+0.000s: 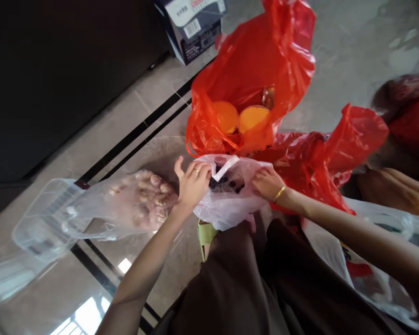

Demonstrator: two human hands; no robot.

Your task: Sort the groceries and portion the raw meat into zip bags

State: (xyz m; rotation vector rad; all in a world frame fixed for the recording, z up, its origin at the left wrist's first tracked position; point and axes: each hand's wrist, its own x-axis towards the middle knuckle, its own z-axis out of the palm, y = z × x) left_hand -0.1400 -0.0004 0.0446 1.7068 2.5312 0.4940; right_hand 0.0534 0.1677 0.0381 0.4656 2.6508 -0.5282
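Between my hands is a white plastic bag (226, 209), its mouth spread apart and dark round pieces (230, 184) showing inside. My left hand (192, 182), with a ring on one finger, grips the bag's left rim between thumb and fingers. On the opposite rim, my right hand (268, 184) is closed on the plastic, a gold bangle at its wrist. Just beyond stands a large red plastic bag (251, 60) with two orange-topped round containers (253, 118) in it. To the left lies a clear bag of garlic-like bulbs (153, 195).
A clear plastic basket (43, 218) rests at the left beside the bulbs. A dark blue box (195, 35) stands at the top. More red bags (310, 158) and a whitish bag (380, 214) crowd the right. Under the white bag, a green-edged box (206, 235) partly shows.
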